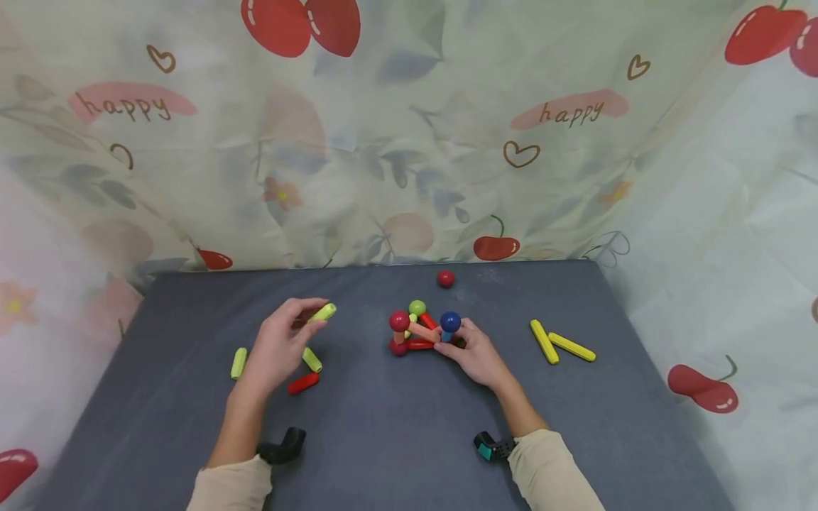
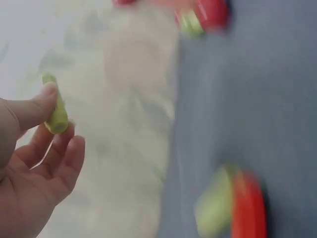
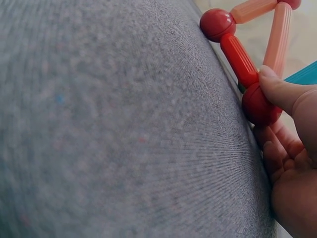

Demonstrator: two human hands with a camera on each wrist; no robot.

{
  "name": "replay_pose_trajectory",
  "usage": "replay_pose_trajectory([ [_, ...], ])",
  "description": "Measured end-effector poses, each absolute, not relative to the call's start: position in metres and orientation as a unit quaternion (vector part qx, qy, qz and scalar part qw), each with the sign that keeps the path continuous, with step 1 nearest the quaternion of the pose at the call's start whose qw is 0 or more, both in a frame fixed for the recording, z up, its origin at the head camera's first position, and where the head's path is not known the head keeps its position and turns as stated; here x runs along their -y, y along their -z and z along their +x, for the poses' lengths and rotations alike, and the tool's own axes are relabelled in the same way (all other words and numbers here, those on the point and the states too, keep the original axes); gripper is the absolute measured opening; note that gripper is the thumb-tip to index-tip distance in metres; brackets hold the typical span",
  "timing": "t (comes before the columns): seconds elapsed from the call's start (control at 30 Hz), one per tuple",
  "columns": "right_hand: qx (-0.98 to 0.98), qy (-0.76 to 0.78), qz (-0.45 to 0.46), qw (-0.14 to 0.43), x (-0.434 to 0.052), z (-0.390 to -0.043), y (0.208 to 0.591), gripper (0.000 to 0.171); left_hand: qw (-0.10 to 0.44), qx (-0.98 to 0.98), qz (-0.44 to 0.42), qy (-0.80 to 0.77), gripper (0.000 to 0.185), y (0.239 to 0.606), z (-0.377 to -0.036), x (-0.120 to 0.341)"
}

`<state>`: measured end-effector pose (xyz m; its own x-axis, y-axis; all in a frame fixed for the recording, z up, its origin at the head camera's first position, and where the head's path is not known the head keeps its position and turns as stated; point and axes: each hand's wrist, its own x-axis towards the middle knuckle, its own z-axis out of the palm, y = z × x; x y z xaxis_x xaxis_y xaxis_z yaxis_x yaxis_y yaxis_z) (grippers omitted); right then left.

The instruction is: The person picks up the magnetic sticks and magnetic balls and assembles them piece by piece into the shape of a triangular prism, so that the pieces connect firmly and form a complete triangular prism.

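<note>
We pinched a green rod (image 1: 322,311) in our left hand (image 1: 279,348) — light, stiff, likely best gripped midway — left of the ball-and-rod frame (image 1: 422,331), whose corner ball our right hand (image 1: 476,355) pinched.

left hand (image 1: 281,348) raised, thumb and fingertips pinched, right hand (image 1: 476,355) low, fingers curled, both forearms reaching forward

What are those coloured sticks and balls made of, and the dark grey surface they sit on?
The short red stick and dark red ball look like smooth, slightly glossy plastic; painted wood is possible. The dark grey table cover looks like woven fabric: fine threads show.
</note>
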<state>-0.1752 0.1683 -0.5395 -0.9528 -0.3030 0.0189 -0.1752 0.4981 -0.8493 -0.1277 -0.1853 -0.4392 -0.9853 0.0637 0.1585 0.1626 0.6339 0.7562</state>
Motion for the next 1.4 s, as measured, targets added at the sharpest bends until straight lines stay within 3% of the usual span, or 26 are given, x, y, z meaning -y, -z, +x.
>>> replay_pose_trajectory([
  [0.17,-0.858,0.489,-0.14,0.065,-0.168,-0.175,0.541,0.021,0.081,0.879,-0.14,0.449,0.033,0.427,-0.152,0.126],
  [0.47,-0.856,0.489,-0.156,0.06,-0.167,-0.176,0.541,0.023,0.043,0.867,-0.165,0.469,0.033,0.433,-0.17,0.07],
  [1.03,-0.857,0.488,-0.156,0.052,-0.169,-0.177,0.545,0.019,0.007,0.9,-0.198,0.389,0.03,0.445,-0.171,0.053],
  [1.4,-0.859,0.486,-0.147,0.06,-0.17,-0.177,0.543,0.023,0.023,0.923,-0.186,0.337,0.024,0.45,-0.171,0.048],
])
